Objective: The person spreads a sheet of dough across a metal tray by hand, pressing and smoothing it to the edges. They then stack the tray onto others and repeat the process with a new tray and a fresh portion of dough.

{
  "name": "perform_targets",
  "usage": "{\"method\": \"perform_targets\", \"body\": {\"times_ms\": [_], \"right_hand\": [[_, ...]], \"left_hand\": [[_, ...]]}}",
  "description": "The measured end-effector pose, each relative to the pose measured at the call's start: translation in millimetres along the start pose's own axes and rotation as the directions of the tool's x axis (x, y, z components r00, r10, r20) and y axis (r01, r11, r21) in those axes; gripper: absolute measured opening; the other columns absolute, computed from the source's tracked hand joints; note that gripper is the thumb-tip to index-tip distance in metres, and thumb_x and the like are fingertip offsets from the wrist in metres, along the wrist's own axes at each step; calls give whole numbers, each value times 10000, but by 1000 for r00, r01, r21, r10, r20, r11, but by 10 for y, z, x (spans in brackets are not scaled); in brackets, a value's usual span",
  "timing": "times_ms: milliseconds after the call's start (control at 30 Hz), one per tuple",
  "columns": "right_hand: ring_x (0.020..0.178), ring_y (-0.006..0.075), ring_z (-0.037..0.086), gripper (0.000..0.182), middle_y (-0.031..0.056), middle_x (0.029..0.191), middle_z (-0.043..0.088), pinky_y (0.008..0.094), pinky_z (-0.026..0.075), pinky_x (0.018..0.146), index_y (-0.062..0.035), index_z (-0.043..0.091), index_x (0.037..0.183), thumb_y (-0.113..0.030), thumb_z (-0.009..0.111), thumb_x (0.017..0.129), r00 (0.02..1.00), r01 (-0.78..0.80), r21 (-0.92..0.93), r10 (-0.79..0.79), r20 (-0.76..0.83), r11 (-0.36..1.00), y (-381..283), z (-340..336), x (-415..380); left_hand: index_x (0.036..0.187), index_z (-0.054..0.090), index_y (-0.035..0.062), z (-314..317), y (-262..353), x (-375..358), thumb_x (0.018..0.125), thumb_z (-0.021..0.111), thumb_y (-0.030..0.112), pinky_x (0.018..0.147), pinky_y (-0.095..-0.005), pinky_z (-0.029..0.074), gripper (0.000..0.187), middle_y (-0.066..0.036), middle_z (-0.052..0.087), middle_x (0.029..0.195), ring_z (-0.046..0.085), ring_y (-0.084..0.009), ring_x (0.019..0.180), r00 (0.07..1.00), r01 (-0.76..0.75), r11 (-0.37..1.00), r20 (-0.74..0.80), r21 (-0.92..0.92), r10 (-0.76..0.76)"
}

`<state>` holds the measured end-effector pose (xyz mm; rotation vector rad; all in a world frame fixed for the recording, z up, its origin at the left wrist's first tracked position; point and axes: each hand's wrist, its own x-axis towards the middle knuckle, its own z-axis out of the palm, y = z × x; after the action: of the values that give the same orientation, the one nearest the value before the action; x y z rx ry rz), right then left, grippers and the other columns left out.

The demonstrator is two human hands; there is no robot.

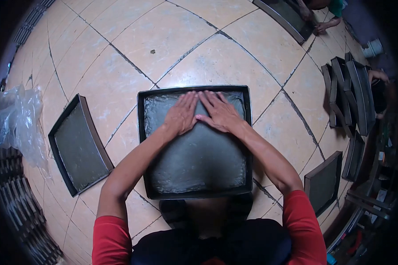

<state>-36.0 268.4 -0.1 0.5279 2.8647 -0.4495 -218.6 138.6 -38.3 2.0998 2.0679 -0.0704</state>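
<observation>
In front of me on the tiled floor lies a dark rectangular tray [251, 176] with raised sides. A grey-green, dough-like layer [199, 154] covers its bottom, smooth in the middle and rough along the edges. My left hand [182, 114] presses flat on the layer near the far side, fingers stretched out. Beside it my right hand [219, 114] also lies flat, fingers spread, its thumb close to the left hand. Neither hand grasps anything.
A second filled tray [79, 145] lies to the left, by clear plastic sheeting [20, 119]. Another filled tray [323, 183] is at the right, below stacked trays [347, 92]. At the upper right, a person's hands [320, 27] are at another tray [283, 17].
</observation>
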Motion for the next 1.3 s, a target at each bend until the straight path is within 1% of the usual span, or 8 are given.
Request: {"method": "perform_targets", "body": {"times_ms": [133,267,400,567,800,933,1067,1300], "right_hand": [[1596,362,239,998,227,1721,230,482,171,1313,-62,173,1682,-769,354,1002,982,45,-105,-63,-176,993,317,384,-183],[1606,350,213,1001,213,1733,205,488,186,1310,-79,169,1687,-762,402,992,989,-93,151,74,126,984,165,-138,-102],[1613,350,182,1013,204,1743,172,487,173,1312,-25,173,1674,-776,323,1010,989,-80,-84,69,-129,993,436,361,-278],[1620,348,155,1018,211,1749,137,468,159,1314,10,149,1668,-767,279,1024,964,-209,100,188,185,973,356,-90,-204],[1616,372,156,1065,246,1735,158,451,150,1317,13,122,1670,-788,327,999,969,-214,-92,200,-143,972,406,385,-321],[1620,382,122,1051,285,1728,118,448,141,1320,15,89,1671,-781,282,1013,938,-347,268,324,127,899,309,-210,-206],[1622,398,77,1090,280,1736,67,452,101,1324,38,57,1664,-807,247,1002,937,-344,-71,347,41,936,349,182,-245],[1617,440,9,1125,340,1714,-8,488,63,1319,10,22,1673,-843,254,976,883,-466,168,445,150,869,316,142,-229]], "left_hand": [[1621,266,-59,73,-83,-212,1032,489,620,1309,-452,206,926,-228,256,1711,239,-348,1597,992,-35,995,-127,-90,23],[1642,241,-30,-137,-32,-212,1039,459,625,1314,-437,182,916,-186,212,1737,198,-300,1615,999,38,999,-13,23,-38],[1634,251,-44,66,-326,-284,1040,466,620,1310,-444,194,917,-200,235,1726,217,-318,1608,990,53,998,-134,-14,-55],[1618,246,-85,-84,-158,-461,1044,469,617,1307,-458,198,934,-240,248,1711,234,-354,1599,987,105,991,-116,-79,-114],[1632,185,-88,58,-351,-588,1052,420,632,1319,-462,142,954,-246,213,1720,184,-344,1614,976,206,977,-64,-51,-209],[1645,167,-66,-112,-254,-526,1051,370,667,1321,-456,133,965,-224,195,1733,170,-325,1620,935,353,933,6,-66,-353],[1642,165,-77,34,-383,-672,1054,375,662,1322,-456,113,968,-246,179,1730,154,-338,1622,936,351,935,-4,-39,-352],[1645,84,-88,58,-319,-743,1029,385,711,1319,-481,101,1052,-306,126,1719,120,-405,1616,873,488,861,64,-145,-484]]}}
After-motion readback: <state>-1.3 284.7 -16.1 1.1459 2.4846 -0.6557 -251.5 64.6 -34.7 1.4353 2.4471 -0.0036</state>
